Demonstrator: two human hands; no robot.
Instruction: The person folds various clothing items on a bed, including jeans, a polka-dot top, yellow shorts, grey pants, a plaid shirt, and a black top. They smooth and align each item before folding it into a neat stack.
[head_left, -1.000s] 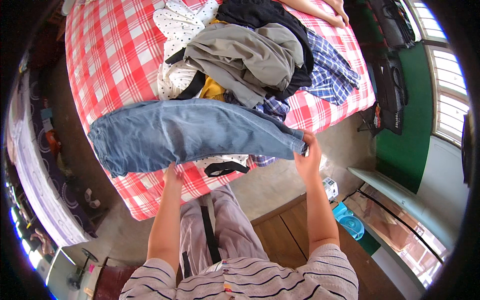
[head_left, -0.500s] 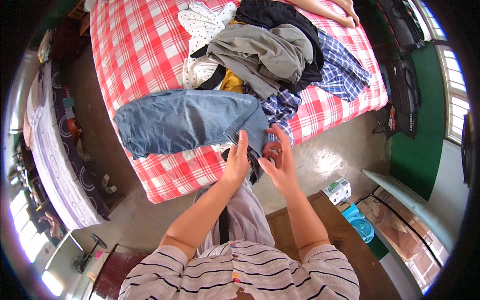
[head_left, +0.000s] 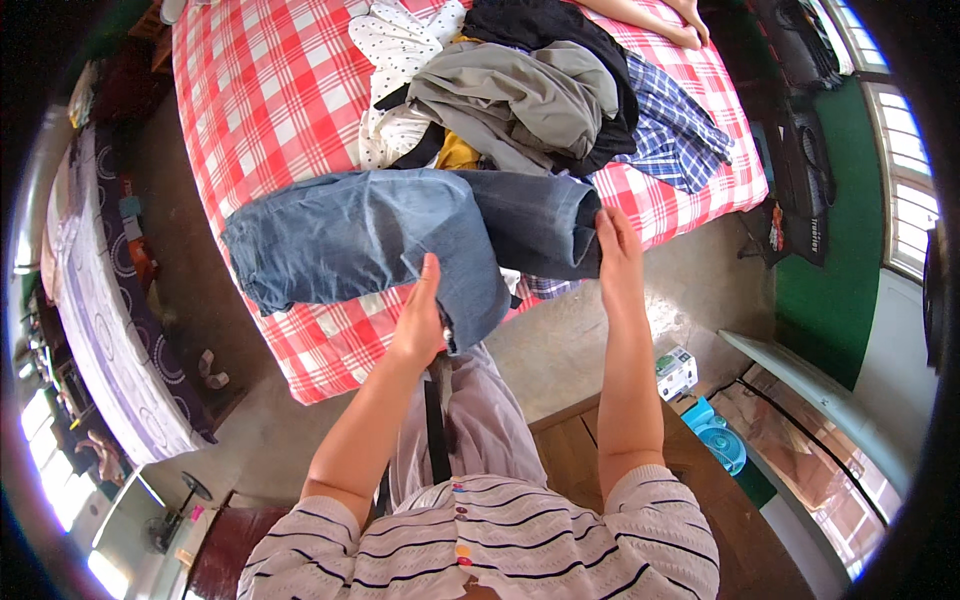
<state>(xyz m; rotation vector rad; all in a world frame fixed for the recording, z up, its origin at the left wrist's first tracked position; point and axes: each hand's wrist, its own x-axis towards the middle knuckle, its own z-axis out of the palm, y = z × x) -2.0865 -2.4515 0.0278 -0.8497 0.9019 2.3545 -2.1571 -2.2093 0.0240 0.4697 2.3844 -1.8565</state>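
A pair of blue jeans [head_left: 340,235] lies sideways along the near edge of the bed, waist end to the left. My left hand [head_left: 420,315] is closed on one leg, which is folded back and hangs a little over the bed's edge. Its thumb lies on top; the fingers are hidden under the denim. At the right, my right hand [head_left: 618,250] grips the cuff of the other, darker-looking leg and holds it stretched out. Just beyond the jeans are a grey garment [head_left: 520,95] and a bit of yellow cloth [head_left: 458,153].
The bed [head_left: 270,110] has a red-and-white checked sheet. Its clothes pile includes a white dotted garment [head_left: 400,50], black cloth [head_left: 610,80] and a blue plaid shirt [head_left: 675,130]. Another person's legs [head_left: 655,25] rest at the far right. A wooden surface [head_left: 570,450] stands near my right side.
My hands have moved apart, the left to the left and the right up and rightward. The darker leg is now drawn out to the right, and the other leg's end is folded back.
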